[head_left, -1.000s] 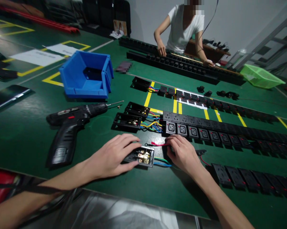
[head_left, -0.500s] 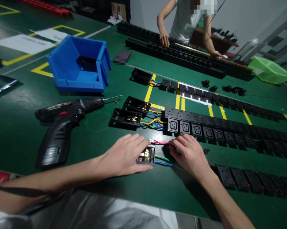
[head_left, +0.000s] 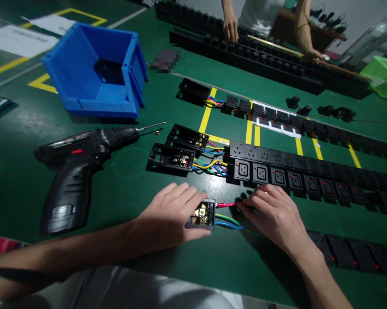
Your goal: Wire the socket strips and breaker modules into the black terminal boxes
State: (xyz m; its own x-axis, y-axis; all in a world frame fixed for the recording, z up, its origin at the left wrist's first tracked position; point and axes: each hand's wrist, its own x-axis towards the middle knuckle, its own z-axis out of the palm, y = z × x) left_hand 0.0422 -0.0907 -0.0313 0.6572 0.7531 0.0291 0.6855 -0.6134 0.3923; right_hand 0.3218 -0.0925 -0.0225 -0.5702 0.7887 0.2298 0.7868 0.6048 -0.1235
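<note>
My left hand (head_left: 172, 212) lies over a small black terminal block (head_left: 202, 214) with brass screws and grips it at its left side. From the block's right side run a green and a blue wire (head_left: 228, 222). My right hand (head_left: 273, 214) pinches a red wire (head_left: 225, 204) and holds its end at the block's top right corner. The wires lead under my right hand to a black socket strip (head_left: 351, 253) at the near right.
A black cordless screwdriver (head_left: 80, 167) lies left, a blue bin (head_left: 96, 73) behind it. Two wired terminal blocks (head_left: 177, 152) join long socket strips (head_left: 309, 174). Another person's hands (head_left: 231, 28) work on strips across the table. A green basket (head_left: 383, 75) stands far right.
The red wire's free end, which lay loose above the block, has been brought to the block's top right corner. My left hand now covers more of the block. The view has tilted downward.
</note>
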